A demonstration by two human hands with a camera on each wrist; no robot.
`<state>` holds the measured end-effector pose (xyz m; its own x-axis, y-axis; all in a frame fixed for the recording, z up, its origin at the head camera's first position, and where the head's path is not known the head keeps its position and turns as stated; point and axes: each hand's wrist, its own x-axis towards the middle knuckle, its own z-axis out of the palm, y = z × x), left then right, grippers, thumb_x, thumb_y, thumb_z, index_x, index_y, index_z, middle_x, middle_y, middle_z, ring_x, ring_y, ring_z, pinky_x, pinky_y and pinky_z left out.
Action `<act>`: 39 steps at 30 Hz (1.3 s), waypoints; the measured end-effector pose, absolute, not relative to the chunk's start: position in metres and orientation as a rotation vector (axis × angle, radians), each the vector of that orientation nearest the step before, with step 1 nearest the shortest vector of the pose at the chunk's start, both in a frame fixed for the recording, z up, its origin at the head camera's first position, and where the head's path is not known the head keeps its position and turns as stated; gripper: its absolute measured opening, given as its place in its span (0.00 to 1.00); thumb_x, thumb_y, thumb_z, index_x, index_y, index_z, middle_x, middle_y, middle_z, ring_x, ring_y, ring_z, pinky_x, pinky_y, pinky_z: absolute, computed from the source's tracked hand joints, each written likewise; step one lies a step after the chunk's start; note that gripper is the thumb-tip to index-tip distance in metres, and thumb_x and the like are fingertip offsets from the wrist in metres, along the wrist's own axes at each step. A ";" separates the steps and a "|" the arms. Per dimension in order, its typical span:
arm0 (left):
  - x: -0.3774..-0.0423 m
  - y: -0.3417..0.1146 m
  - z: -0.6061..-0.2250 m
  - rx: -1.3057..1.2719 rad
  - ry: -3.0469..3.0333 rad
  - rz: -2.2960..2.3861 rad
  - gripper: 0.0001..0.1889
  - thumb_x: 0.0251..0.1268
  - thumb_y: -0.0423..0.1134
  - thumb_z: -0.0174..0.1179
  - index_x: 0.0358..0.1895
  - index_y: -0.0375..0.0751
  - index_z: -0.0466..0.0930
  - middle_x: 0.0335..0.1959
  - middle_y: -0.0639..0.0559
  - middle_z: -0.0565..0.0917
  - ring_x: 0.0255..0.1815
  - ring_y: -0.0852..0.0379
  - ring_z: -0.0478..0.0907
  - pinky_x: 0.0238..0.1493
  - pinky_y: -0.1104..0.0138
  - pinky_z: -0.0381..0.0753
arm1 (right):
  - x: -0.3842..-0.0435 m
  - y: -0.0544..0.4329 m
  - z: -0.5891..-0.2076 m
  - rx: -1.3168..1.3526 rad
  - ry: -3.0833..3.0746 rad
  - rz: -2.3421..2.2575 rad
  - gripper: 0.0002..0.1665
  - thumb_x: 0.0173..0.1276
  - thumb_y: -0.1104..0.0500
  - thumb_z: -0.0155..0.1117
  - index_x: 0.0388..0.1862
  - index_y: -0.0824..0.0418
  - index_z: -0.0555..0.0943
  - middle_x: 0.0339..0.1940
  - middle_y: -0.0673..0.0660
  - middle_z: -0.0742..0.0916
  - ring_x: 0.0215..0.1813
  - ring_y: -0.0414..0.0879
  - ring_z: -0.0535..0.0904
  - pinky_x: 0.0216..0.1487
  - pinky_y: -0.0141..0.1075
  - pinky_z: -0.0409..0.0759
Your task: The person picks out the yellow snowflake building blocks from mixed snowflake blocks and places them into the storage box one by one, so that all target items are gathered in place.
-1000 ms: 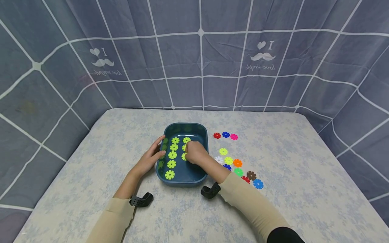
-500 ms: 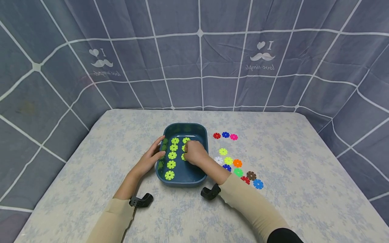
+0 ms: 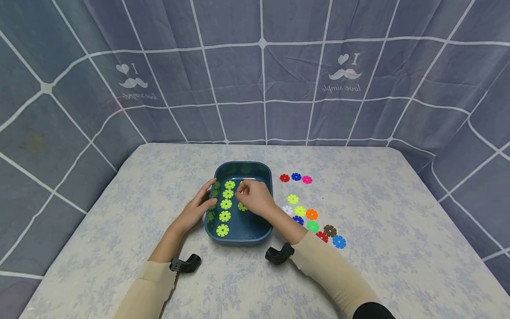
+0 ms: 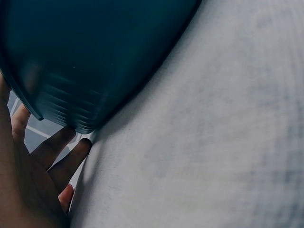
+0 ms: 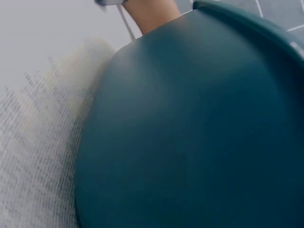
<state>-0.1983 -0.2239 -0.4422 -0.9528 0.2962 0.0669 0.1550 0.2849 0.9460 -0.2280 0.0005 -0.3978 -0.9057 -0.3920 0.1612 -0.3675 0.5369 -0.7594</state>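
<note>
A dark teal plastic tub (image 3: 239,241) stands on the table, holding two rows of yellow-green snowflake discs (image 3: 225,215). My left hand (image 3: 194,210) grips its left rim; in the left wrist view, the fingers (image 4: 71,164) touch the outer wall. Over the tub's right half hovers my right hand (image 3: 256,198), fingers bent, thumb and forefinger tips close together. It covers part of the right row, where one disc (image 3: 242,207) shows just below the thumb. I cannot tell whether the right fingers hold a disc. The tub's side (image 5: 180,123) fills the right wrist view.
Right of the tub lie loose snowflake discs in several colours, including an orange disc (image 3: 312,214), a brown disc (image 3: 330,231) and a light blue disc (image 3: 339,242). Behind them, a pink disc (image 3: 307,180) sits beside a blue and a red one. A grey-blue curtain (image 3: 295,79) hangs behind the table.
My right hand has lifted and shifted slightly back and left, its fist loosening so the thumb and forefinger show. The lowest disc of the right row is more visible. My left hand stays put.
</note>
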 end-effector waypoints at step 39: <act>-0.198 -0.223 -0.442 0.428 2.417 1.759 0.33 0.77 0.38 0.47 0.79 0.54 0.45 0.75 0.32 0.53 0.75 0.34 0.51 0.67 0.38 0.55 | -0.218 0.074 -0.388 -0.517 2.419 -1.813 0.07 0.68 0.61 0.65 0.37 0.65 0.82 0.23 0.54 0.80 0.27 0.49 0.75 0.29 0.39 0.79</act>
<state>-0.1979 -0.2230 -0.4419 -0.9526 0.2967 0.0673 0.1552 0.2838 0.9462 -0.2176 0.0736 -0.3884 -0.9404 -0.3097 0.1402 -0.2215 0.2454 -0.9438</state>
